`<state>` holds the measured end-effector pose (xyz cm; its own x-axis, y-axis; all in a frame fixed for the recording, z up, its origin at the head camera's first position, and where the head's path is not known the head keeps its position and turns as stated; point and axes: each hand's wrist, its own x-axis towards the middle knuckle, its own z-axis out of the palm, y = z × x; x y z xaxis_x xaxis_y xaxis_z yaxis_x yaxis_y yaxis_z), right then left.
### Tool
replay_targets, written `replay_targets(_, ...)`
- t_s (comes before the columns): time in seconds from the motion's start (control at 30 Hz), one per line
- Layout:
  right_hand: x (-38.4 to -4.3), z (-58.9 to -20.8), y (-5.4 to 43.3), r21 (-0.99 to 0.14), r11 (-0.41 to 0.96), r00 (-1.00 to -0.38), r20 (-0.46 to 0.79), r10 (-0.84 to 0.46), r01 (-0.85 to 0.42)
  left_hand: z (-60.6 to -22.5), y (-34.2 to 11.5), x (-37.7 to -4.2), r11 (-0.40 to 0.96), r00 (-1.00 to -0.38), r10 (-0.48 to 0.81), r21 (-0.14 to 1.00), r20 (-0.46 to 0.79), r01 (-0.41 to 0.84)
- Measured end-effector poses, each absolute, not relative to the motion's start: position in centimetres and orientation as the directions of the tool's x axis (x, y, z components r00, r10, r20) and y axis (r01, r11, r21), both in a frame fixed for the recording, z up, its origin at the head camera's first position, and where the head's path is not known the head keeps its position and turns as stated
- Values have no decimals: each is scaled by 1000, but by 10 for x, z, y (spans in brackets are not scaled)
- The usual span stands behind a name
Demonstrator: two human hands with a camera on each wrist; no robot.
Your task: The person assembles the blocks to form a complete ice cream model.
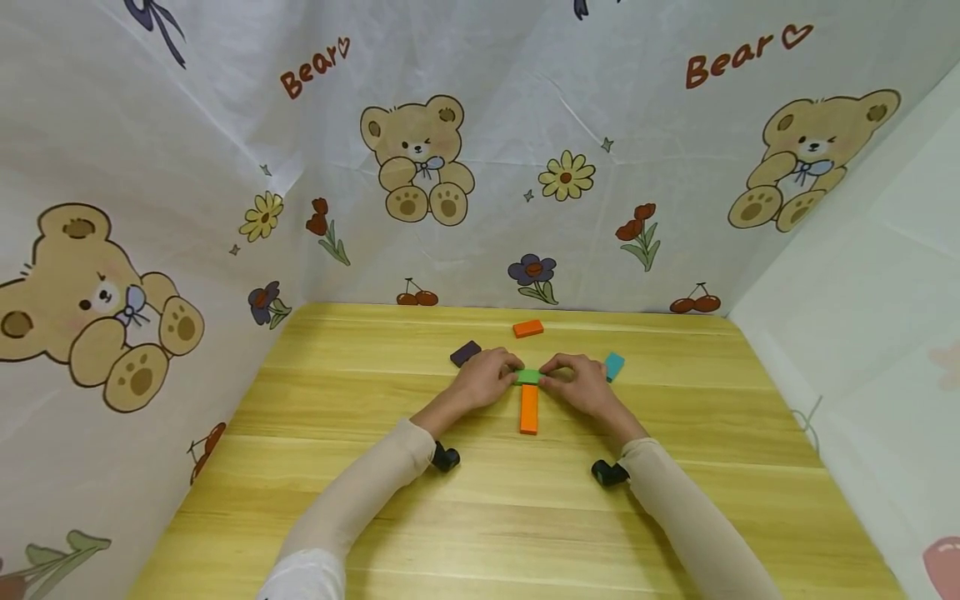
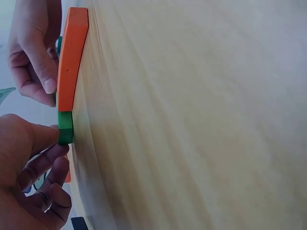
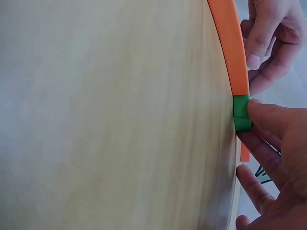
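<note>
A green block [image 1: 528, 377] lies flat on the wooden table between both hands. My left hand [image 1: 486, 379] pinches its left end between thumb and fingers; my right hand [image 1: 581, 385] pinches the right end the same way. Against the near side of the green block stands the end of a long orange block [image 1: 528, 410], which points toward me. In the left wrist view, a corner of the green block [image 2: 65, 128] shows between the left thumb and index finger. From the right wrist, the green block [image 3: 242, 113] is seen at the right fingertips, directly touching the orange one [image 3: 232, 48].
Beyond the hands lies another orange block [image 1: 528, 328]. A dark purple block [image 1: 466, 353] is just behind the left hand, and a blue block [image 1: 614, 367] sits beside the right knuckles. White cloth walls [image 1: 495, 208] with bear prints enclose the table's back and sides.
</note>
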<state>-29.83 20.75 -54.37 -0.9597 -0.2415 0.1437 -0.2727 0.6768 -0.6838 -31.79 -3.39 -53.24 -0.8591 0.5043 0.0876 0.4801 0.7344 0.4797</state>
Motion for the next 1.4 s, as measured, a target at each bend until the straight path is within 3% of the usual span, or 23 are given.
replay_targets(0.87,-290,-536,216,-658,691,-953,169,-252,-299,-531,-36,-312,714,-831,538,446,143,539)
replay_targets(1.17,-297,-528,262,-619,741,-965,170,-198,-261,-537,-53,-282,674,-806,575,478,141,564)
replay_targets(1.4,-305,-523,313,-592,774,-967,39,-252,-226,-537,-61,-266,644,-757,647,470,86,604)
